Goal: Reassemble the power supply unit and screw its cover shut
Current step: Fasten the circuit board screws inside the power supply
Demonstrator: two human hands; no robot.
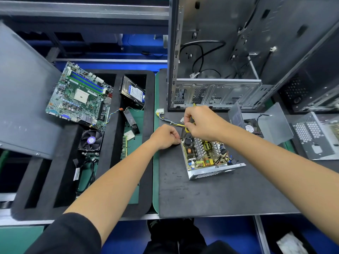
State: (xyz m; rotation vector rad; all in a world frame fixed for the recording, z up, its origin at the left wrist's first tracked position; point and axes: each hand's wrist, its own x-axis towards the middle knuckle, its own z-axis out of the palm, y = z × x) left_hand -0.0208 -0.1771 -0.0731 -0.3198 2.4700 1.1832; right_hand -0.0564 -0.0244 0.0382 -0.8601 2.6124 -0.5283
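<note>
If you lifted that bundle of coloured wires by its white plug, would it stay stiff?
Probably not: the wire bundle already curves loosely across the mat, so it should droop. It looks light. Its other end runs under the right hand toward the power supply, so it would likely tug.

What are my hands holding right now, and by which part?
The right hand grips the yellow cable bundle where it enters the open power supply unit. The left hand pinches the unit's far left corner.

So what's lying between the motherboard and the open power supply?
In the head view, between motherboard and power supply: a hard drive, a small black fan, and the left hand.
</note>
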